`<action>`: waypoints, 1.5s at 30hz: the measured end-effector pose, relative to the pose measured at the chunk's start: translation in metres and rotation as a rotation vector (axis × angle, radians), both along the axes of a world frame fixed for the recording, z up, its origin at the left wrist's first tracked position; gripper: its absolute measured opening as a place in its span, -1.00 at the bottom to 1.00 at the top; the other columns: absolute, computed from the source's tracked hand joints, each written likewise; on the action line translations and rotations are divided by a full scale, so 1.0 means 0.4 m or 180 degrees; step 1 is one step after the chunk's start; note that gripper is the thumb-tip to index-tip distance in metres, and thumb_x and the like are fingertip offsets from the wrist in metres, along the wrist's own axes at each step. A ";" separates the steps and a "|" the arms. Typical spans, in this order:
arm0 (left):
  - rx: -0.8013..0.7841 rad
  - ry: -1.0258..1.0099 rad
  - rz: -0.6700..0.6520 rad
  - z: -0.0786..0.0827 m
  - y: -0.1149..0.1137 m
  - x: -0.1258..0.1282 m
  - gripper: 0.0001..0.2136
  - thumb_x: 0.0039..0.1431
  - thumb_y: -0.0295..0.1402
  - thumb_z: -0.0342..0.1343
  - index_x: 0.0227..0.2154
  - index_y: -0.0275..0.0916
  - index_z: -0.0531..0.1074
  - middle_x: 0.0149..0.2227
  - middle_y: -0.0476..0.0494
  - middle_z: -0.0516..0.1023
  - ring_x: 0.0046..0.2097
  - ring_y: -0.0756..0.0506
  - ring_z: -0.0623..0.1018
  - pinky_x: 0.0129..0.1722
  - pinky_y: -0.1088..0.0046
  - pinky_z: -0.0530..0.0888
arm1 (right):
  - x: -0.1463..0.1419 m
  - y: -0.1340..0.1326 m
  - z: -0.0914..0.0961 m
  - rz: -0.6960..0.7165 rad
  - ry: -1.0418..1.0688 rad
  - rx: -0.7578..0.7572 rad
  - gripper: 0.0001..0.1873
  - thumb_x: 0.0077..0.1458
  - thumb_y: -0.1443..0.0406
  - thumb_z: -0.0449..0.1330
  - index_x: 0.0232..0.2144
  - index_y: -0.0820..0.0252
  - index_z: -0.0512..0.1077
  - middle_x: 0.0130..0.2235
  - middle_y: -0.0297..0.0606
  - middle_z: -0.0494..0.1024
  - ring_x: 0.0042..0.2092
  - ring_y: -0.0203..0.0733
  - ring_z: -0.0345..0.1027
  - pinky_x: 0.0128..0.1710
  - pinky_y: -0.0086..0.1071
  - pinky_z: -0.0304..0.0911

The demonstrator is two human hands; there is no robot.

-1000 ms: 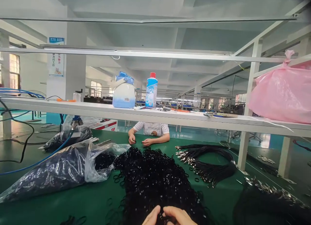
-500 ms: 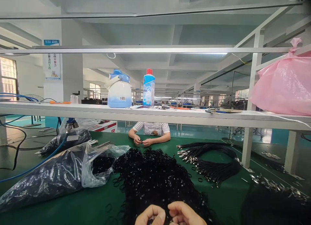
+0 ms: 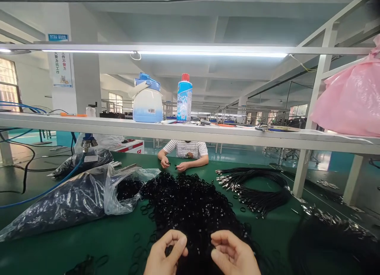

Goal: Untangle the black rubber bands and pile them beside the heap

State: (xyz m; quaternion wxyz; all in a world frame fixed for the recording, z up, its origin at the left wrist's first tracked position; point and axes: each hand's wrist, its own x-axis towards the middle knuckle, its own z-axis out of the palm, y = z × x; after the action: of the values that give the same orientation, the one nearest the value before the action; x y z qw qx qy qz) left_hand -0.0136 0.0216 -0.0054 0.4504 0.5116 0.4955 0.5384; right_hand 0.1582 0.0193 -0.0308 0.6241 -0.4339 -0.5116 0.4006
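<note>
My left hand is closed, thumb and forefinger pinched together at the near end of a heap of small black rings. Something dark shows inside its curl, too small to make out. Apart from it, to the right, my right hand also has curled fingers with the thumb close to them. Whatever its fingertips hold is dark and merges with the heap behind. Both hands are over the rings' near edge.
An open plastic bag of black pieces lies left. Bundled black cables lie right, with more cables nearer. A shelf carries a jug and spray can. Across the table, a co-worker handles small black pieces.
My hands have moved apart, the left one leftward, and more of both shows. The view has tilted down slightly. The co-worker's hands have also separated.
</note>
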 end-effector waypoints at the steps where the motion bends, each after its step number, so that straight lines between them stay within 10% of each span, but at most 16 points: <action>1: -0.0009 0.0107 -0.0020 0.006 -0.007 0.004 -0.69 -0.07 -0.10 0.22 -0.59 -0.27 0.41 -0.62 0.01 0.43 -0.78 0.18 0.11 -0.79 0.67 -0.03 | 0.002 -0.009 0.014 0.0012 0.0076 -0.0077 -0.75 -0.28 0.27 0.33 -0.42 0.20 0.53 -0.41 -0.21 0.56 -0.42 -0.17 0.43 -0.41 -0.36 0.36; 8: -0.0070 0.0820 -0.0094 0.037 -0.050 0.038 -0.74 -0.07 -0.18 0.24 -0.32 -0.21 0.55 -0.78 0.12 0.30 -0.77 0.09 0.17 -0.76 0.61 0.10 | 0.003 -0.051 0.083 0.0271 -0.0045 -0.0258 -0.81 -0.19 0.39 0.27 -0.39 0.23 0.49 -0.33 -0.23 0.56 -0.29 -0.15 0.44 -0.25 -0.32 0.35; 15: -0.0002 0.1279 -0.0572 0.036 -0.055 0.039 -0.74 0.00 -0.12 0.14 -0.45 -0.22 0.50 -0.57 0.10 0.27 -0.63 0.07 0.32 -0.59 0.58 0.25 | -0.014 -0.053 0.076 0.0270 -0.0498 -0.0335 -0.78 -0.15 0.43 0.18 -0.35 0.22 0.45 -0.36 -0.25 0.51 -0.32 -0.18 0.39 -0.33 -0.38 0.29; 22: -0.0872 0.0496 -0.0626 0.020 -0.043 0.030 -0.62 0.02 0.03 0.03 -0.45 -0.23 0.38 -0.79 0.21 0.07 -0.73 0.13 -0.03 -0.77 0.64 -0.08 | -0.014 -0.051 0.067 0.0023 -0.0993 -0.0258 -0.81 -0.07 0.44 0.12 -0.34 0.17 0.43 -0.36 -0.28 0.49 -0.33 -0.18 0.39 -0.35 -0.39 0.29; 32: -0.1069 -0.0384 -0.0769 -0.003 -0.036 0.024 -0.64 -0.03 0.02 0.11 -0.48 -0.22 0.30 -0.74 0.23 0.05 -0.68 0.15 -0.06 -0.69 0.61 -0.15 | 0.002 -0.051 0.061 -0.0793 -0.2242 0.0279 -0.69 0.03 0.57 -0.08 -0.41 0.15 0.36 -0.32 -0.31 0.39 -0.37 -0.24 0.30 -0.35 -0.39 0.19; 45: -0.1253 -0.0505 -0.0933 0.005 -0.032 0.041 -0.56 -0.13 0.06 0.18 -0.54 -0.27 0.31 -0.64 0.14 0.22 -0.72 0.21 0.06 -0.71 0.65 -0.23 | -0.034 -0.058 0.051 -0.0487 -0.2386 0.0409 -0.79 -0.07 0.52 0.19 -0.56 0.14 0.33 -0.36 -0.35 0.44 -0.21 -0.14 0.27 -0.21 -0.34 0.15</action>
State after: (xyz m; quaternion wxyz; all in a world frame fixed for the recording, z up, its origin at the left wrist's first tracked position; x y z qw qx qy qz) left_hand 0.0028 0.0086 -0.0035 0.6521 0.4365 0.4744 0.3989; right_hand 0.1447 -0.0037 -0.0106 0.4479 -0.5470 -0.6944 0.1337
